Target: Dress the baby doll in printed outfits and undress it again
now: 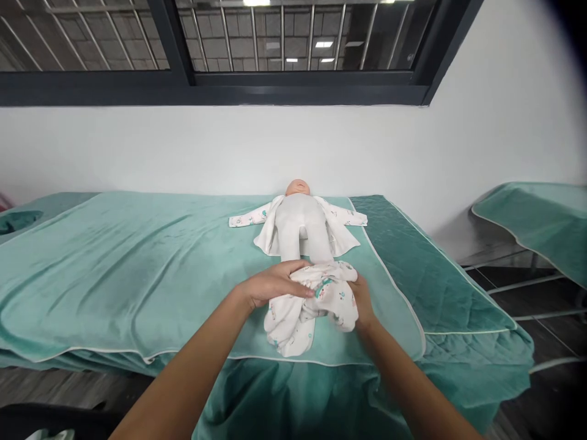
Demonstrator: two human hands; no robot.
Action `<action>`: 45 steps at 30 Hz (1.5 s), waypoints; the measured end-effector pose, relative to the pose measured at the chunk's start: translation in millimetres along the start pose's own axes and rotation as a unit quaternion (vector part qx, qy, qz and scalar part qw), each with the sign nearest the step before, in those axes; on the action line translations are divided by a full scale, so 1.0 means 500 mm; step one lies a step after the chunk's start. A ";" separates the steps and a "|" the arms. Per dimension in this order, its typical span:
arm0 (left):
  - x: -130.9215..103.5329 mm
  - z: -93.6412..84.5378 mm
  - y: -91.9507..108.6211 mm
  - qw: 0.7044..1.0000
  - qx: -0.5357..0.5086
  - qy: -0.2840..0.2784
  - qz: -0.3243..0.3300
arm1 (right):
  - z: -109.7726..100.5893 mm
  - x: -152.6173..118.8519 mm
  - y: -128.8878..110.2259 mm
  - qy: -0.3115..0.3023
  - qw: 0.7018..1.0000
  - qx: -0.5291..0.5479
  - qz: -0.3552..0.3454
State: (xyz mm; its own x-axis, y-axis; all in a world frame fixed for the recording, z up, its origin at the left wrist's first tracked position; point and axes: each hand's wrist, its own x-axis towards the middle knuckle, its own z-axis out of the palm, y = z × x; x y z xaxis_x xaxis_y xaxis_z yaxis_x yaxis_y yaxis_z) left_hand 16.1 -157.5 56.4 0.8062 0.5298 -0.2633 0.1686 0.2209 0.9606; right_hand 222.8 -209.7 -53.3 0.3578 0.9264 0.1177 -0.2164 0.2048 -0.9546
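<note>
A baby doll [300, 214] lies on its back on the green bed cover [137, 269], its head toward the wall. An open white printed jacket [342, 235] is spread under it, with both sleeves out to the sides. At the doll's feet, bunched white printed pants [328, 293] are held between my two hands. My left hand [279, 284] grips them from the left, thumb on top. My right hand [362, 299] holds their right side, its fingers mostly hidden behind the cloth. The doll's feet are covered by the cloth.
A white wall [183, 146] and a dark-framed window [298, 88] stand behind the bed. A darker green quilted cover [435, 281] shows on the right. Farther right is a metal frame [527, 284] with a green cloth [541, 214] over it.
</note>
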 end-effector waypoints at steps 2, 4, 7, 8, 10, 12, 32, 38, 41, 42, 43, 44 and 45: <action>0.014 -0.003 0.003 0.998 0.018 0.045 0.026 | 0.001 0.019 0.003 0.029 0.999 0.001 -0.017; 0.032 -0.007 0.008 0.992 0.053 0.095 0.061 | 0.005 0.038 0.004 0.056 0.998 0.002 -0.033; 0.063 -0.014 0.017 0.976 0.106 0.152 0.114 | 0.014 0.062 0.008 0.071 0.996 0.006 -0.048; 0.071 -0.015 0.020 0.970 0.122 0.165 0.127 | 0.016 0.068 0.009 0.074 0.996 0.007 -0.052; 0.081 -0.016 0.026 0.961 0.153 0.181 0.142 | 0.017 0.076 0.011 0.074 0.996 0.017 -0.052; 0.079 -0.010 0.028 0.959 0.174 0.178 0.134 | 0.013 0.076 0.010 0.058 0.997 0.030 -0.032; 0.150 -0.011 0.061 0.819 0.479 0.298 0.104 | -0.008 0.069 0.007 0.000 0.994 0.107 0.015; 0.197 -0.036 0.059 0.743 0.560 0.350 0.106 | -0.003 0.074 0.007 0.004 0.997 0.078 -0.001; 0.209 -0.046 0.056 0.734 0.550 0.379 0.118 | 0.005 0.080 0.014 0.056 0.998 -0.016 -0.007; 0.208 -0.049 0.054 0.747 0.534 0.377 0.121 | 0.009 0.082 0.016 0.078 0.995 -0.054 -0.011; 0.204 -0.053 0.052 0.773 0.505 0.363 0.124 | 0.013 0.083 0.016 0.101 0.990 -0.096 -0.018; 0.197 -0.057 0.049 0.810 0.462 0.336 0.130 | 0.017 0.085 0.016 0.118 0.983 -0.136 -0.026; 0.188 -0.062 0.044 0.851 0.406 0.303 0.138 | 0.022 0.087 0.015 0.131 0.976 -0.170 -0.034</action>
State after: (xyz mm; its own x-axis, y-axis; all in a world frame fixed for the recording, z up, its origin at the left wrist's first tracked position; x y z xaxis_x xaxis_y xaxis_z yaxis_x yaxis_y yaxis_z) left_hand 78.1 -77.2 50.1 0.4790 0.8497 0.2205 0.5552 -0.4878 0.6737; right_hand 226.9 -164.6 -52.2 0.5902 0.7926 0.1533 0.1144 0.1058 -0.9878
